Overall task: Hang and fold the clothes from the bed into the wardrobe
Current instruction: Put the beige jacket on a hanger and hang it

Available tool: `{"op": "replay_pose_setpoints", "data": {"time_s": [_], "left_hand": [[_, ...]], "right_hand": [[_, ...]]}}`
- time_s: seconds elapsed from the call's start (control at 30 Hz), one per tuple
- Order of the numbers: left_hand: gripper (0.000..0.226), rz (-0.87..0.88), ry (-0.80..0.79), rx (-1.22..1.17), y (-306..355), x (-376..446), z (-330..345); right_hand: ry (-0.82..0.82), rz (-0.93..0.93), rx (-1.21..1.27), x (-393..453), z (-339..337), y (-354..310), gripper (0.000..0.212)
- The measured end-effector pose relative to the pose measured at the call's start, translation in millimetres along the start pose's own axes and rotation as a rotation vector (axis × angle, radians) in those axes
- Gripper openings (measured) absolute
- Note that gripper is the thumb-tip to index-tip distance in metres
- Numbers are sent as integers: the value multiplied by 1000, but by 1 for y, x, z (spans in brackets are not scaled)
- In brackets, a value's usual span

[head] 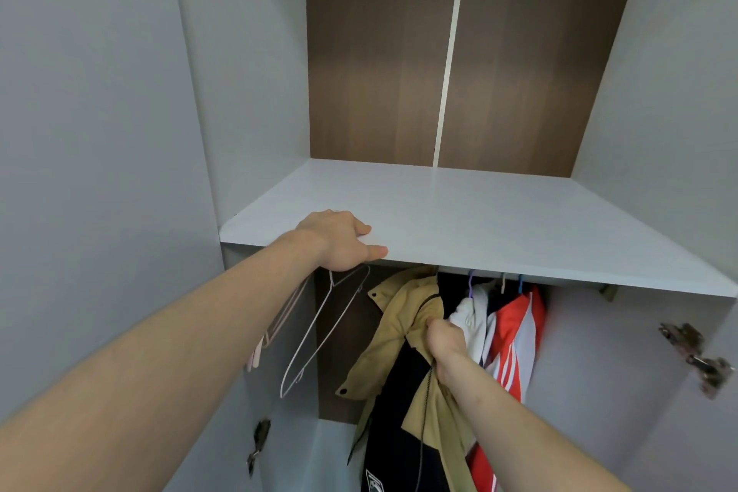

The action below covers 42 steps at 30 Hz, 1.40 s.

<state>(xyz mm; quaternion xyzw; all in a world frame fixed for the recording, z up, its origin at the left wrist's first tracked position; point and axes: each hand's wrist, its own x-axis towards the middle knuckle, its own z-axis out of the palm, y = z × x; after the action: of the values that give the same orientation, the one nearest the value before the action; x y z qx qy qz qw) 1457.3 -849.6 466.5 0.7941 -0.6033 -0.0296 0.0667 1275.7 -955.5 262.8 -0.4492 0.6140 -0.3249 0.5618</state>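
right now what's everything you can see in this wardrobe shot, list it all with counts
shelf: 1, pale grey, across the wardrobe above the hanging clothes
back panel: 1, dark brown wood grain with a white vertical strip, behind the shelf
khaki jacket: 1, tan with black, hanging under the shelf, centre
white garment: 1, hanging right of the jacket
red and white striped garment: 1, hanging furthest right
white wire hanger: 1, bare, hanging on the left
pink hanger: at least 1, pale pink, left of the wire one, partly hidden
door hinges: 2, metal, one each side
left hand: 1, resting on the shelf's front edge
right hand: 1, fingers gripping the khaki jacket
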Motion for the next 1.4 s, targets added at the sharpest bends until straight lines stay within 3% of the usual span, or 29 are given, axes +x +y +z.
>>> {"op": "replay_pose_setpoints", "data": {"time_s": [0.23, 0.5, 0.67, 0.83, 0.97, 1.07, 1.2, 1.4], "left_hand": [[77, 11, 3, 11, 1, -4, 1], [77, 9, 25, -3, 0, -4, 6], [77, -2, 33, -14, -1, -3, 8], [76, -17, 61, -15, 1, -7, 14], [74, -21, 92, -9, 4, -10, 18], [73, -27, 106, -15, 5, -13, 20], [70, -28, 118, -41, 5, -14, 22], [70, -40, 158, -15, 7, -18, 38]], "right_hand": [[-18, -115, -315, 18, -10, 3, 44], [4, -87, -523, 39, -25, 23, 45], [13, -115, -493, 40, -22, 32, 44], [28, -168, -374, 40, -30, 45, 11], [73, -279, -225, 29, -32, 54, 36], [74, -418, -301, 6, -33, 61, 44], [5, -569, -480, -21, -32, 74, 35], [-192, -531, -516, -30, -30, 86, 36]]}}
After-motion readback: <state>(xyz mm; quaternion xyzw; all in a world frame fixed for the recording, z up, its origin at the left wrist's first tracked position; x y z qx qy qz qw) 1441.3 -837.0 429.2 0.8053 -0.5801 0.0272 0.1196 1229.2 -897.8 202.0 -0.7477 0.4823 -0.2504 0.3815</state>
